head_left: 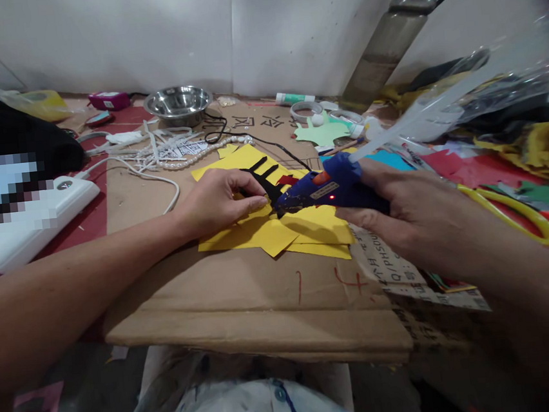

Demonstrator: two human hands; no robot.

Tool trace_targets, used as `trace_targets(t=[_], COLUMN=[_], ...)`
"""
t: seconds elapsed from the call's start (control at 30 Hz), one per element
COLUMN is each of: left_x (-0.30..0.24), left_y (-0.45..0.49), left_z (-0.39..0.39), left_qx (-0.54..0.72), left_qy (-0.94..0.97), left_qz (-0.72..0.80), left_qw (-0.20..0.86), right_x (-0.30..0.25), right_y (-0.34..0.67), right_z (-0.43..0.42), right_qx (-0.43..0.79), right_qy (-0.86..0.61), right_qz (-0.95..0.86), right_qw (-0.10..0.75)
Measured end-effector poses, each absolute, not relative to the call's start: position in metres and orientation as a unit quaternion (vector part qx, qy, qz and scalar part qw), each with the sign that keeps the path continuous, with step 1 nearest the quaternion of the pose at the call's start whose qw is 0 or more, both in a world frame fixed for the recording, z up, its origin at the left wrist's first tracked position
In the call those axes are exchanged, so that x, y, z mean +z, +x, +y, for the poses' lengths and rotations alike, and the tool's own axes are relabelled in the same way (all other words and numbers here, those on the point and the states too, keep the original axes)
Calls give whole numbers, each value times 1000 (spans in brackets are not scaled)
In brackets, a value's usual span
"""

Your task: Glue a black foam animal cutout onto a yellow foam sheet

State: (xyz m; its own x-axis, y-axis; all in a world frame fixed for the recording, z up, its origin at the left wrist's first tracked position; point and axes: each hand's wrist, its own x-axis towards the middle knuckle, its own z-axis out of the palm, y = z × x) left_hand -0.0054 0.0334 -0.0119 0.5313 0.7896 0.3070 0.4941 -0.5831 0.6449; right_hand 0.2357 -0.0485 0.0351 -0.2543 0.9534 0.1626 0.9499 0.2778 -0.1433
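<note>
My right hand (396,207) is wrapped round a blue hot glue gun (335,184) with a red light lit on its side. A long translucent glue stick (406,119) sticks out of its back. The gun's nozzle points left and down, close to the fingertips of my left hand (228,197). My left thumb and forefinger are pinched together over yellow paper (258,235); what lies between them is hidden. A black paper cutout (265,181) with narrow strips and a small red piece (287,179) lie on the yellow sheets, partly covered by my hand and the gun.
Under the sheets lies a cardboard panel (245,299). A metal bowl (179,105), a bead string (192,161) and a white power bank (33,223) are to the left. At right are a tilted bottle (385,46), a green cutout (323,131) and yellow-handled scissors (522,214).
</note>
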Motion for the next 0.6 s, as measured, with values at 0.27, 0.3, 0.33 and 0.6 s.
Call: trace_targets(t=[0.27,0.3,0.33,0.6], left_x=[-11,-11,-11,-12], left_y=[-3,-3,-3,-4], left_z=[29,28,28,30], left_qx=[288,288,287,268], left_qy=[854,856,858,899], left_qz=[380,376,371,307], left_qw=[209,209,208,162], right_x=[35,35,35,36], right_y=[242,243,243,241], right_z=[-45,-44,-44,-45], right_qx=[19,22,24,25], right_qy=[-584,-583,-583,-585], right_qz=[-802,-803,-803,-801], right_qw=[124,123,124,128])
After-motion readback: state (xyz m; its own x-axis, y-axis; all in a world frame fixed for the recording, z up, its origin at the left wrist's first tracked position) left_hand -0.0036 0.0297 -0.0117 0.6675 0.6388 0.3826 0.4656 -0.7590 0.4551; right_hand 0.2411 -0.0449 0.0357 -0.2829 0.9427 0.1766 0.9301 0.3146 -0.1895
